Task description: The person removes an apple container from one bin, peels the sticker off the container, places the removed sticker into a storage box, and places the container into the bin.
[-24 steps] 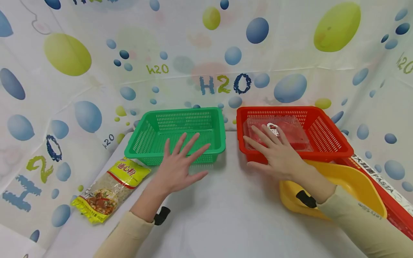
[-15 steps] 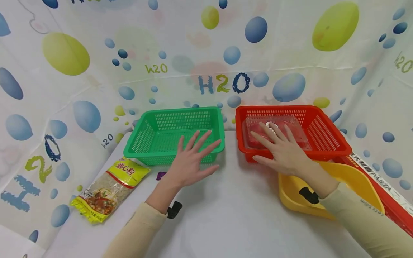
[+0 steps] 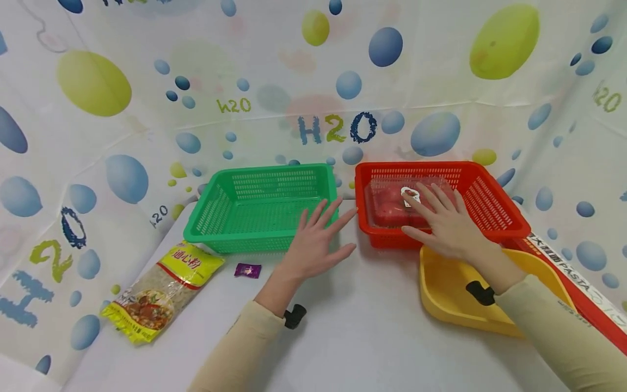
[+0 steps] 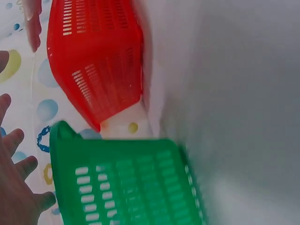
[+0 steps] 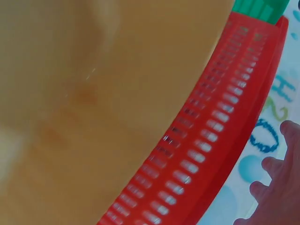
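Observation:
My left hand [image 3: 315, 245] has its fingers spread over the white table, the fingertips overlapping the right front corner of the green basket [image 3: 250, 238] in the head view. My right hand [image 3: 453, 231] is also spread, in front of the red basket [image 3: 392, 238], its forearm passing above the yellow basin [image 3: 455, 305]. Inside the red basket lies a clear plastic box [image 3: 389, 207] with red contents and a white label. Both hands hold nothing. The wrist views show the left hand [image 4: 16, 183] beside the green basket and the right hand [image 5: 279, 187] beside the red basket.
On the left lies a yellow-topped bag [image 3: 164, 291] of dry pasta. A small purple wrapped candy [image 3: 247, 270] lies before the green basket. A long red box marked PASTA [image 3: 583, 277] runs along the right, behind the basin. A patterned cloth [image 3: 274, 54] hangs behind.
Both hands have moved right with fingers still spread, the left one farther. The purple candy, hidden at first behind the left hand, now shows on the table.

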Tool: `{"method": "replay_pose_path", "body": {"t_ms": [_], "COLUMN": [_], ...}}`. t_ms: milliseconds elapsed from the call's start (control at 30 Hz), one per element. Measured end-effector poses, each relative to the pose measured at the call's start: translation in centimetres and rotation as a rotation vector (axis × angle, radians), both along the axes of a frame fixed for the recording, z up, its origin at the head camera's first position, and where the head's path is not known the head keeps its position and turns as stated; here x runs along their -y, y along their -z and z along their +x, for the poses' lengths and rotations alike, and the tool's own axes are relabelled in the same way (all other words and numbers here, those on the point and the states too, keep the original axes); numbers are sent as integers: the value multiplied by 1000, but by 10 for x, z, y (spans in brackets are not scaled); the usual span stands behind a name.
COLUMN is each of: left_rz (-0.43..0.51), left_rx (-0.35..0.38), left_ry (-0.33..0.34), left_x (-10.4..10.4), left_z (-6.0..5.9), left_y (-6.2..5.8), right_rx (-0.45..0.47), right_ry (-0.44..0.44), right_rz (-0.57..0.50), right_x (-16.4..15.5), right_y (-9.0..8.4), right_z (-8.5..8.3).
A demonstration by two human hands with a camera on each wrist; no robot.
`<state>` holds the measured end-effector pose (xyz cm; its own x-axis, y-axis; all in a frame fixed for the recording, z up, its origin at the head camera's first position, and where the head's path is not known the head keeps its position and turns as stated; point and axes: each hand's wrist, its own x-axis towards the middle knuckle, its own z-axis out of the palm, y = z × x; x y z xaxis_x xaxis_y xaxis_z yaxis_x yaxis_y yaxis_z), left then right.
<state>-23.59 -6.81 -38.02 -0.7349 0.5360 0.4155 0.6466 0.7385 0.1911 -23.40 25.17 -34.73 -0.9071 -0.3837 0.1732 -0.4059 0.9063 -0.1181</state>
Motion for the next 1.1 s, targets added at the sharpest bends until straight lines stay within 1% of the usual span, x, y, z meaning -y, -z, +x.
{"method": "replay_pose_path", "body": {"t_ms": [100, 300, 400, 600, 700, 800, 933, 1033, 1100], "left_rz": [23, 55, 62, 103, 128, 146, 160, 170, 173], "left_rx": [13, 49, 72, 156, 177, 182, 193, 223, 244], "left_ry": [13, 38, 25, -1, -15, -29, -44, -60, -76], "left_x": [-11, -31, -38, -48, -54, -60, -69, -75, -77], "left_z": [-2, -4, -6, -9, -11, -11, -12, -12, -13], "left_y": [1, -3, -3, 0, 1, 0, 1, 2, 4], "right_rx": [33, 48, 70, 126, 151, 170, 187, 207, 241], "right_ry": [31, 73, 88, 117, 127, 141, 164, 174, 187], "right_rz": [-14, -35, -59, -119, -158, -202, -222, -234, -262], "right_x": [-6, -17, -20, -31, -35, -39, -45, -49, -50], "right_y": [-1, 0, 2, 6, 7, 8, 8, 7, 6], "right_z": [-3, -14, -19, -27, -32, -37, -46, -52, -54]}}
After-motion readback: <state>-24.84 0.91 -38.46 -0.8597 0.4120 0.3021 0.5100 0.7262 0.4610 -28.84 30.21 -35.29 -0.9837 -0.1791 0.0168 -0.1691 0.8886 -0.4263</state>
